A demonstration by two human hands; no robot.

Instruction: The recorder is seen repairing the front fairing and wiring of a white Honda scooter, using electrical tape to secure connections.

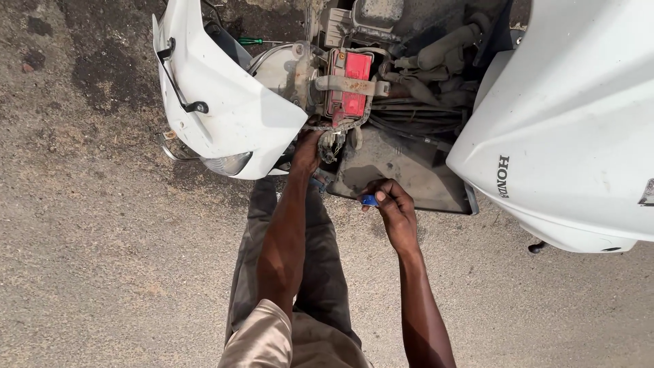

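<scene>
White plastic body panels, two in count (225, 95) (572, 116), flank one exposed scooter bay holding one red rectangular battery (349, 85) under a dusty strap. Left hand (306, 151) reaches beneath the battery, fingers hidden, grasp undeterminable. Right hand (395, 204) pinches one small blue object (369, 200) just beside the dark floorboard (402, 170).

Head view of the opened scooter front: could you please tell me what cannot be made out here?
- Left hand: its fingertips are hidden under the white front panel and the wiring.
- Small blue object in the right hand: mostly covered by the fingers, too small to identify.
- Green-handled tool: its tip is hidden behind the panel.
- White side body: cut off by the right edge.
</scene>
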